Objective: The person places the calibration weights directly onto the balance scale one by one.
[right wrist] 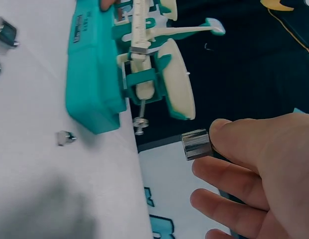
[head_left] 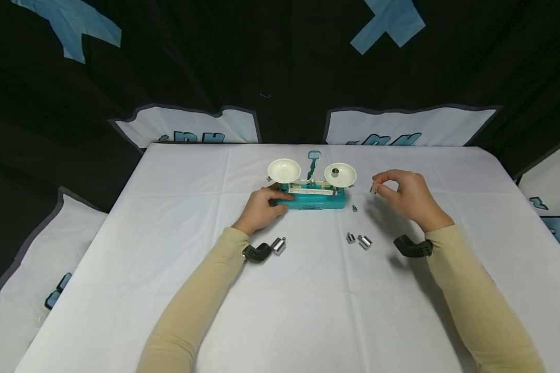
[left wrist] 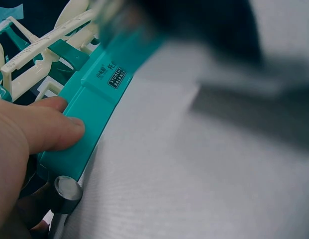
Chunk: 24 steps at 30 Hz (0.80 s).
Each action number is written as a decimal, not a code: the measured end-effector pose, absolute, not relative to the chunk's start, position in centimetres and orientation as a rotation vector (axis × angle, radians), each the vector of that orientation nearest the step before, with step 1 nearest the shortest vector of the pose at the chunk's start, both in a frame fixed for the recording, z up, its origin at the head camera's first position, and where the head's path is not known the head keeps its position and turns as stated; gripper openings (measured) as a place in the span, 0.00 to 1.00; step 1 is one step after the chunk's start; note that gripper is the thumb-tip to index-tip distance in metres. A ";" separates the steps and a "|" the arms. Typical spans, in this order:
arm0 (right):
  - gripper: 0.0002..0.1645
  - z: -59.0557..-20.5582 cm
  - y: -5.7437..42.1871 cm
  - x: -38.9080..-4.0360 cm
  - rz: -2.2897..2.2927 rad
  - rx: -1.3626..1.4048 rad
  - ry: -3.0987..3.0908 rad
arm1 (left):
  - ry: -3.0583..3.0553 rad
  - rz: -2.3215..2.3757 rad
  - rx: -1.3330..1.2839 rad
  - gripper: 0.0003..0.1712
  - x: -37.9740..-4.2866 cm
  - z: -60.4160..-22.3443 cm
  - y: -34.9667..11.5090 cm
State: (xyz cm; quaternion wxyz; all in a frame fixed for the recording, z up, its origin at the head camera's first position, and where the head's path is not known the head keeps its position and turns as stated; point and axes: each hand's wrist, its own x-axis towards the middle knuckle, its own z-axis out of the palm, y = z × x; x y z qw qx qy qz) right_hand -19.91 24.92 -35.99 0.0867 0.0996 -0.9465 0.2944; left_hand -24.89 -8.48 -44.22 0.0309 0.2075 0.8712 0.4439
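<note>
My left hand (head_left: 261, 206) grips the left end of a teal balance scale (head_left: 315, 203), the thumb on its base in the left wrist view. Beside that end shows a round-ended metal piece (left wrist: 68, 189); I cannot tell what holds it. The scale's left pan (head_left: 284, 171) looks bare, and its right pan (head_left: 347, 178) bears a small metal weight (head_left: 335, 172). Right of the scale, my right hand (head_left: 407, 196) is raised and pinches a small cylindrical metal weight (right wrist: 196, 144) between thumb and index finger, the other fingers relaxed.
A tiny weight (head_left: 354, 208) lies by the scale's right front corner. Nearer stand a small weight (head_left: 350, 238) and a larger one (head_left: 365, 242). Another weight (head_left: 278, 246) lies near my left wrist. A white cloth (head_left: 289, 311) covers the table; a black curtain (head_left: 289, 62) hangs behind.
</note>
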 end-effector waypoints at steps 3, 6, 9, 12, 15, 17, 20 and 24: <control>0.09 -35.1 24.6 -20.5 0.851 0.315 -2.825 | 2.686 1.365 0.640 0.16 -24.9 -44.3 -8.5; 0.10 -34.4 24.3 -21.1 0.843 0.330 -2.833 | 2.688 1.366 0.634 0.16 -25.0 -44.3 -8.5; 0.11 -33.9 23.8 -21.6 0.858 0.325 -2.855 | 2.688 1.369 0.630 0.16 -25.0 -44.4 -8.5; 0.12 -33.4 23.3 -22.2 0.853 0.341 -2.884 | 2.690 1.362 0.628 0.16 -25.0 -44.4 -8.6; 0.13 -33.0 22.7 -22.6 0.838 0.356 -2.911 | 2.693 1.355 0.627 0.16 -24.9 -44.3 -8.6; 0.13 -32.9 22.3 -22.9 0.825 0.357 -2.922 | 2.694 1.353 0.628 0.16 -24.9 -44.3 -8.6; 0.13 -32.6 21.8 -23.1 0.824 0.356 -2.931 | 2.692 1.351 0.627 0.16 -24.9 -44.3 -8.5; 0.12 -32.5 21.2 -23.4 0.819 0.373 -2.926 | 2.685 1.355 0.625 0.16 -24.9 -44.2 -8.4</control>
